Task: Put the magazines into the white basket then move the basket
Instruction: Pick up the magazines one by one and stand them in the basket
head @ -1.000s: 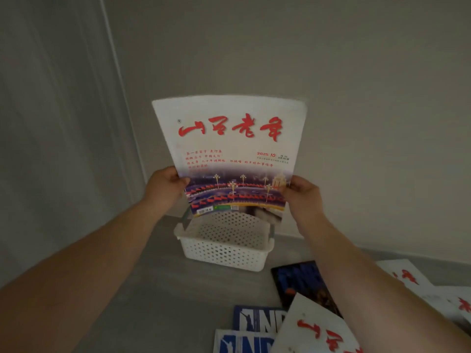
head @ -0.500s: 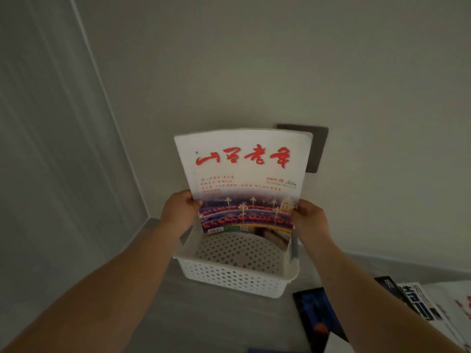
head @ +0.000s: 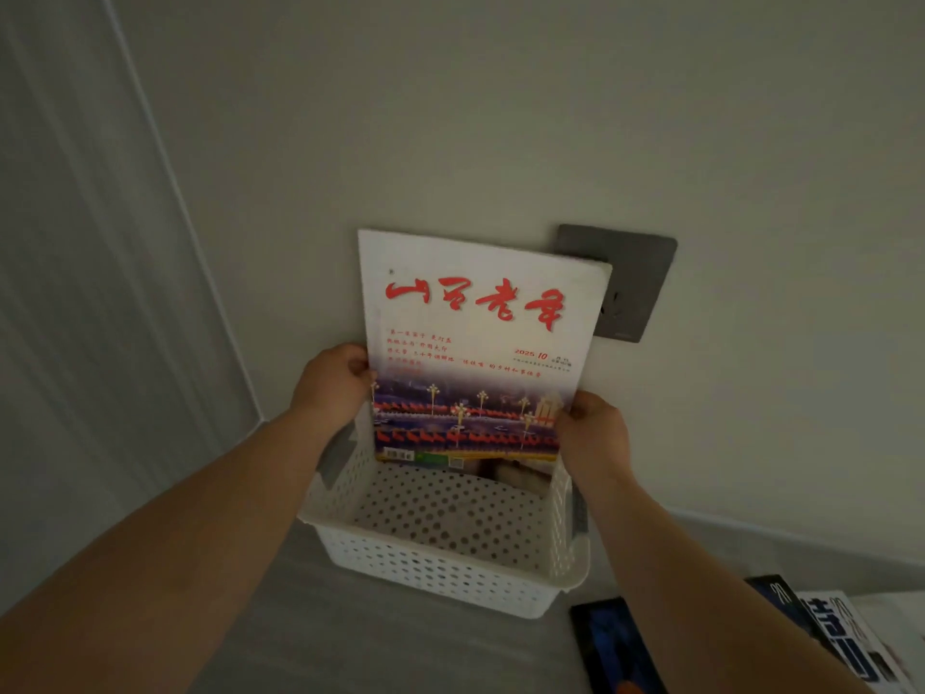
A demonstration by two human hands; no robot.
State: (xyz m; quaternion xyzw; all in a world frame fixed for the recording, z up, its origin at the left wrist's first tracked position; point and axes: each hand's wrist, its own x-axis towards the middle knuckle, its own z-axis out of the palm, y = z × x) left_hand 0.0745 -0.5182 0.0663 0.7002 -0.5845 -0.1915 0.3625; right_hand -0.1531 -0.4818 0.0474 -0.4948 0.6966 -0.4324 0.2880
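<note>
Dim room: pale wall (head: 500, 117) (grey socket plate (head: 635, 283)), grey surface (head: 350, 633).

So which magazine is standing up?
The white magazine with red title letters, upright in left hand and right hand at the white perforated basket; the dark magazines lie flat.

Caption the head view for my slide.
Left hand and right hand hold a magazine upright, partly inside the white basket.
</note>
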